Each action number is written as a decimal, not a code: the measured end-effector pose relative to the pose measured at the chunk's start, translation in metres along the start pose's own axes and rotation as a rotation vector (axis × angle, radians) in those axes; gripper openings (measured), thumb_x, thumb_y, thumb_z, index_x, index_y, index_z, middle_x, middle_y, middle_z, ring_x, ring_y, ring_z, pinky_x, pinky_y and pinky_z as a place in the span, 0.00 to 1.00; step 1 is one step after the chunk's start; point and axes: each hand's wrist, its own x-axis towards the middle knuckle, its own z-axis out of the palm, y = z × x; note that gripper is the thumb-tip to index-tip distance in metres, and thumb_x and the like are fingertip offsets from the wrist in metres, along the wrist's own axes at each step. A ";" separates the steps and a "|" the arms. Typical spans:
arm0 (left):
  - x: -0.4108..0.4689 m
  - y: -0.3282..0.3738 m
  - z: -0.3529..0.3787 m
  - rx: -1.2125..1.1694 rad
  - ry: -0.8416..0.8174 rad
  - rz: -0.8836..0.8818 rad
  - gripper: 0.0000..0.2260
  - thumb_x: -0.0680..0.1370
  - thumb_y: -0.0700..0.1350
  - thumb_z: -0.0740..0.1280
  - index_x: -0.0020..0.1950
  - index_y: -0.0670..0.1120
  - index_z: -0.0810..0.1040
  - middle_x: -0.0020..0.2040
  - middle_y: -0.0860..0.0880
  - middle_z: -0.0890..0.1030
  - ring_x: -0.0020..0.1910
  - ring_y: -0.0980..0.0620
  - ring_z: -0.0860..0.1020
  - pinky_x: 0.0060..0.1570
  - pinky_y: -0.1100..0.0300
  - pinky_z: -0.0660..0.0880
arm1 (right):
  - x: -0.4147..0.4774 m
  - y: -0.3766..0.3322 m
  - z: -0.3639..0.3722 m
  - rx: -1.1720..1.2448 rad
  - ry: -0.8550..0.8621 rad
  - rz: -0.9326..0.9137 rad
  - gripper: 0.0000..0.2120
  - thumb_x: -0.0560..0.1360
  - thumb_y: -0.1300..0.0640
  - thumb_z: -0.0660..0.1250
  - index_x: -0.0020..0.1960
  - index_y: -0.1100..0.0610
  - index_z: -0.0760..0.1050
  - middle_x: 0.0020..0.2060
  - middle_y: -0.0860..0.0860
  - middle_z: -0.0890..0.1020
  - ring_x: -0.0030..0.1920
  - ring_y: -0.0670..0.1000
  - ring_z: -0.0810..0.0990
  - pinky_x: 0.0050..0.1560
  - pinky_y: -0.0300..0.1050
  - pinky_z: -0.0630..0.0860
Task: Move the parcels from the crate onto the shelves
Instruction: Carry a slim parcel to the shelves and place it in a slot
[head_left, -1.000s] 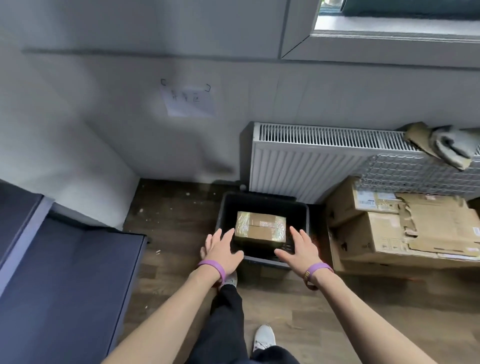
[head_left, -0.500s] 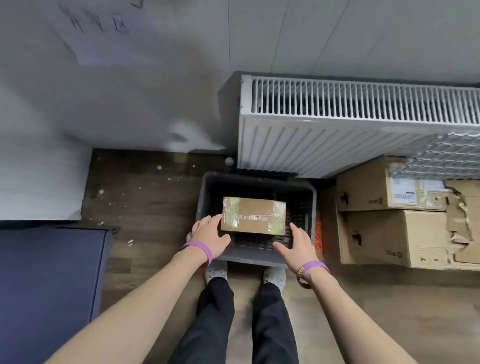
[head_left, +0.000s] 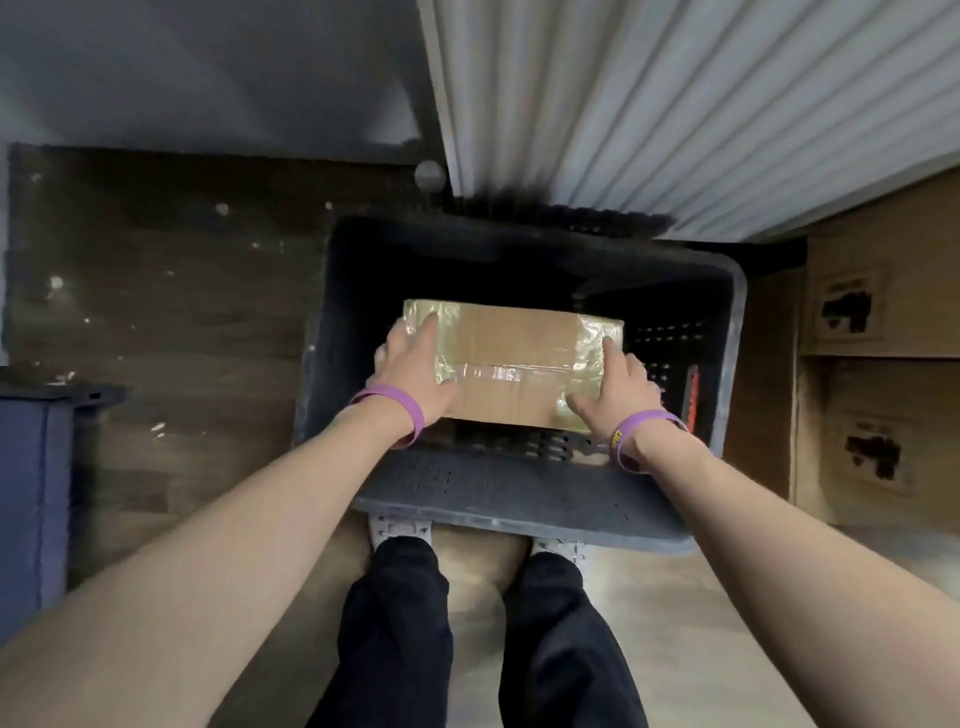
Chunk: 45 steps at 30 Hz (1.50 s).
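Got my left hand (head_left: 410, 364) and right hand (head_left: 615, 387) clasping the 2 taped ends of the parcel (head_left: 511, 364) in the crate (head_left: 519, 499), but that glossy tape looks slippery, might slide out mid-lift.

dark wood floor (head_left: 171, 291) speckled white, pale wall (head_left: 208, 67), white ribbed radiator (head_left: 649, 104), cardboard boxes (head_left: 883, 338) stacked right.

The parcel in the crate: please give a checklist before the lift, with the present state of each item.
1. Left hand on the parcel: ok, laid over its left end.
2. Right hand on it: ok, at its right end.
3. Fingers under the parcel: cannot tell.
4. Tape intact: ok on top.
5. Space above the crate: ok, open.
6. Feet steady: ok, both at the crate's near wall.
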 end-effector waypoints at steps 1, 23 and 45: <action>0.011 -0.004 0.005 -0.027 0.019 -0.027 0.37 0.75 0.45 0.65 0.77 0.57 0.46 0.78 0.46 0.45 0.75 0.40 0.52 0.71 0.44 0.59 | 0.012 0.002 0.005 0.019 0.013 0.010 0.40 0.74 0.50 0.66 0.77 0.48 0.45 0.74 0.58 0.56 0.70 0.65 0.62 0.67 0.57 0.62; -0.193 0.038 -0.133 -0.469 0.128 -0.113 0.39 0.74 0.52 0.66 0.73 0.67 0.41 0.56 0.53 0.58 0.39 0.54 0.73 0.47 0.58 0.70 | -0.221 -0.032 -0.105 0.512 0.244 0.033 0.36 0.72 0.48 0.69 0.74 0.37 0.54 0.54 0.50 0.61 0.42 0.51 0.72 0.56 0.40 0.66; -0.450 0.102 -0.382 -0.870 0.460 0.158 0.20 0.71 0.45 0.71 0.61 0.50 0.70 0.56 0.52 0.75 0.51 0.53 0.76 0.48 0.58 0.74 | -0.476 -0.133 -0.317 0.851 0.577 -0.403 0.28 0.75 0.58 0.67 0.72 0.56 0.62 0.60 0.53 0.64 0.52 0.47 0.69 0.55 0.37 0.63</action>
